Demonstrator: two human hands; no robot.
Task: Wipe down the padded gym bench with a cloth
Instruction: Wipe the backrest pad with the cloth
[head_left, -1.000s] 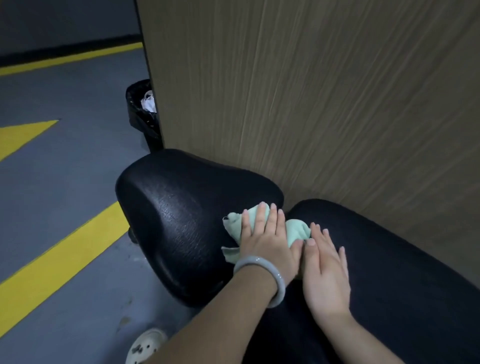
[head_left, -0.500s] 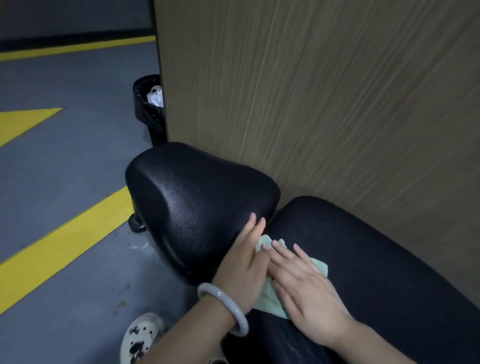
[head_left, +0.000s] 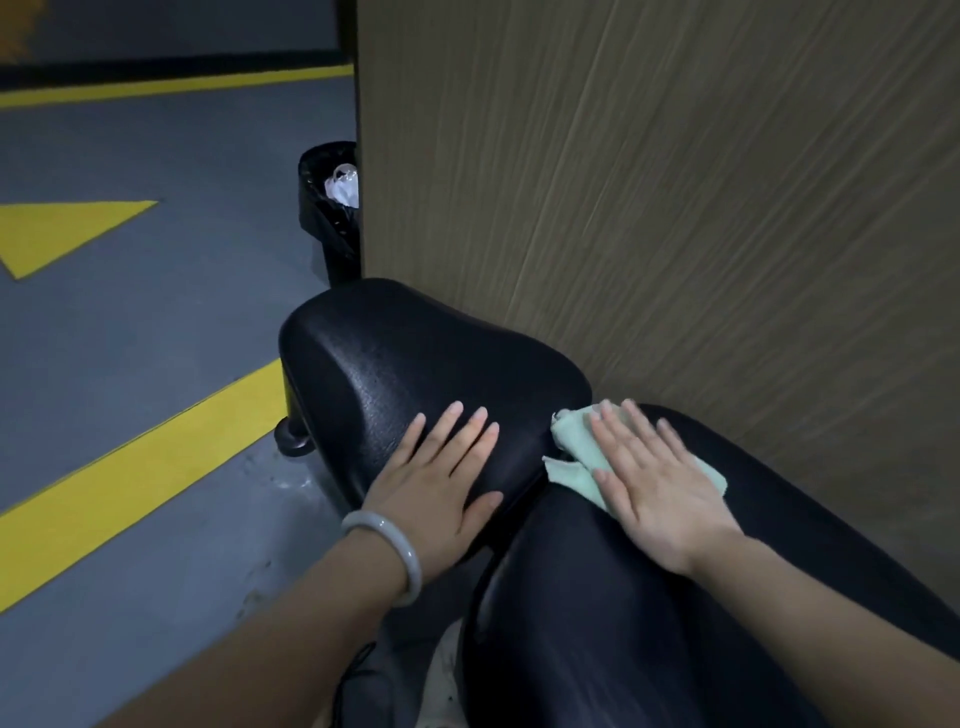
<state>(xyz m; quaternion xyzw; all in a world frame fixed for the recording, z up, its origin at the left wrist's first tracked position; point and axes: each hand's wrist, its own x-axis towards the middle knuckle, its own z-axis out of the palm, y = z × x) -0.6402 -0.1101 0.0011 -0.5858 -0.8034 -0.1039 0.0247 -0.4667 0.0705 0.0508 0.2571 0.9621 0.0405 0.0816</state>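
The right hand (head_left: 660, 488) lies flat, fingers straight and relaxed, pressing the pale green cloth (head_left: 576, 449) onto the long pad (head_left: 597, 623) of the bench, just beside the gap to the seat pad (head_left: 415, 353). The left hand (head_left: 441, 488), fingers extended and gripping nothing, rests palm-down on the seat pad. A bangle (head_left: 387, 551) circles the left wrist; a wood-grain panel (head_left: 675, 182) stands behind the bench.

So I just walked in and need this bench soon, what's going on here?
A person is wiping down the black padded bench. Their right hand lies flat on a pale green cloth, pressing it onto the long pad near the gap between the two pads. The left hand, with a pale bangle on its wrist, rests flat on the shorter pad.
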